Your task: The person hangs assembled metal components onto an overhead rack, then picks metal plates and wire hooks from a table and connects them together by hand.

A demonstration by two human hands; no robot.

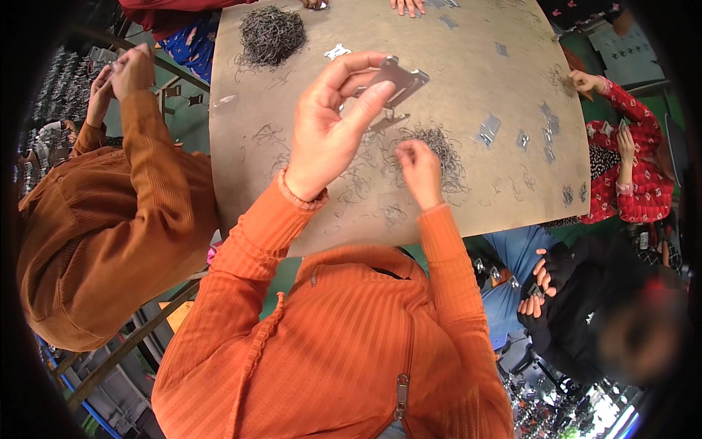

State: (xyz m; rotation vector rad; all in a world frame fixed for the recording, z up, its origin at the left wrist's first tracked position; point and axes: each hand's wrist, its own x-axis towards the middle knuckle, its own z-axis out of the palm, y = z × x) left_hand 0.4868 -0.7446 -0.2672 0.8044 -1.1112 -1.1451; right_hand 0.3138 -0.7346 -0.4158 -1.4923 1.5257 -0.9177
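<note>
The left hand (329,121) gripped a grey metal bracket (395,74); the right hand (423,172) bunched its fingers beside the bent-wire pile (444,155), any hold there indiscernible.

Has a bracket (393,73) in the left hand (327,121), above the table (475,80), and the right hand (421,172) by a wire pile (444,150) near the close edge. Shows a heap (272,35) far left (loose plate (337,51) just right of it), scattered plates (488,129) rightward, a co-worker (110,249) left, others (632,161) right.
</note>
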